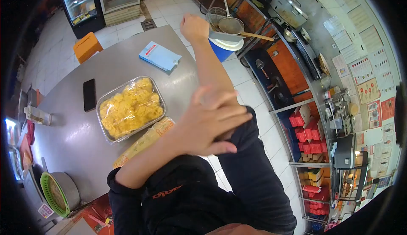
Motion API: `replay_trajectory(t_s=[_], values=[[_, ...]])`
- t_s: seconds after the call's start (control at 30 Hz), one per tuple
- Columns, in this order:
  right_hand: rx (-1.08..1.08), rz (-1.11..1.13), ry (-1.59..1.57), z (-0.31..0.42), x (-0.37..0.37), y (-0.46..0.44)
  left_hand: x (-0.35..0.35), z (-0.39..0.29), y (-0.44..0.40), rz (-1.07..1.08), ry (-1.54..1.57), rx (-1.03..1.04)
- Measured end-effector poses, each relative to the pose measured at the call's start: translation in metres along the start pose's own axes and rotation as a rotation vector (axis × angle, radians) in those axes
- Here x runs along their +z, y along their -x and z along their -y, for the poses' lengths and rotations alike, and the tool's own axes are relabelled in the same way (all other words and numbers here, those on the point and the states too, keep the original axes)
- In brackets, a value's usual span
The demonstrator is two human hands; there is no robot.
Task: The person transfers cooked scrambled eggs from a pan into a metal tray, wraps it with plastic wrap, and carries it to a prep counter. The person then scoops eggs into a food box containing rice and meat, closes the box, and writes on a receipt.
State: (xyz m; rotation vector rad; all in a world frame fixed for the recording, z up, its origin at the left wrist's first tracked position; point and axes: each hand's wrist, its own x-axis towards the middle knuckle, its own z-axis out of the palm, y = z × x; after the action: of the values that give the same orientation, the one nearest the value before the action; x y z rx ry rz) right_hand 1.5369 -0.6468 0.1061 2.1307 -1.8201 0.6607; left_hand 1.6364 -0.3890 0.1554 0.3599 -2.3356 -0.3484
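Note:
My left hand (214,127) lies across my bent right forearm near the dark sleeve, fingers stretched and thumb apart, slightly blurred. My right hand (195,28) is raised beyond the table's right edge, its fingers curled in with nothing visible in them. On the steel table (80,150), a foil tray (131,107) of yellow, lumpy food sits under clear film. Along its near side lies a yellow printed plastic-wrapped roll (144,141), partly hidden by my left forearm. A light blue box (160,57) lies farther back, and a black phone (89,95) rests left of the tray.
A clear jug-like container (38,115) stands at the table's left, with a pot (68,188) holding a green strainer (46,184) nearer me. Right of the table are a blue bin (222,52) and wire strainers (231,25). Shelves (311,165) with red boxes line the right side.

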Motion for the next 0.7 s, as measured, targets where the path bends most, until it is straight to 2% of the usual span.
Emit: replay_trajectory(t_s=[0.03, 0.07, 0.13, 0.23, 0.27, 0.3, 0.33, 0.37, 0.4, 0.43, 0.5, 0.57, 0.6, 0.67, 0.7], values=[[0.029, 0.020, -0.043, 0.003, 0.001, 0.000, 0.002, -0.006, 0.001, 0.001, -0.006, -0.004], [0.025, 0.019, -0.051, 0.004, 0.000, 0.000, 0.007, -0.019, 0.003, 0.007, 0.118, -0.032], [0.333, -0.023, -0.257, 0.004, -0.013, 0.000, 0.008, -0.039, 0.010, -0.065, 0.295, -0.063], [0.413, -0.044, -0.222, 0.004, -0.010, 0.003, 0.015, -0.048, 0.027, -0.148, 0.252, -0.031], [0.377, -0.069, -0.227, -0.002, 0.003, 0.006, 0.011, -0.046, 0.029, -0.197, 0.209, 0.012], [0.331, -0.090, -0.257, -0.005, 0.022, 0.008, 0.013, -0.045, 0.038, -0.192, 0.150, -0.029], [0.329, -0.041, -0.214, -0.002, 0.035, 0.012, 0.022, -0.044, 0.050, -0.208, 0.245, -0.058], [0.240, -0.099, -0.269, -0.009, 0.055, 0.018, 0.027, -0.045, 0.059, -0.236, 0.331, -0.094], [0.167, -0.081, -0.320, -0.011, 0.065, 0.024, 0.029, -0.046, 0.065, -0.168, 0.414, -0.191], [0.146, 0.010, -0.194, -0.007, 0.064, 0.028, 0.031, -0.045, 0.067, -0.113, 0.508, -0.285], [0.221, 0.007, -0.192, 0.015, 0.051, 0.046, 0.024, -0.039, 0.059, -0.280, 0.625, -0.427], [-0.013, -0.001, -0.090, 0.018, 0.072, 0.066, 0.017, -0.014, 0.037, -0.508, 0.561, -0.409], [-0.028, -0.002, -0.100, 0.025, 0.080, 0.076, 0.018, -0.007, 0.028, -0.519, 0.545, -0.413], [-0.182, 0.049, 0.000, 0.033, 0.092, 0.090, 0.025, 0.009, 0.013, -0.335, 0.395, -0.584], [-0.195, 0.045, 0.002, 0.038, 0.094, 0.092, 0.034, 0.021, 0.010, -0.348, 0.390, -0.582]])
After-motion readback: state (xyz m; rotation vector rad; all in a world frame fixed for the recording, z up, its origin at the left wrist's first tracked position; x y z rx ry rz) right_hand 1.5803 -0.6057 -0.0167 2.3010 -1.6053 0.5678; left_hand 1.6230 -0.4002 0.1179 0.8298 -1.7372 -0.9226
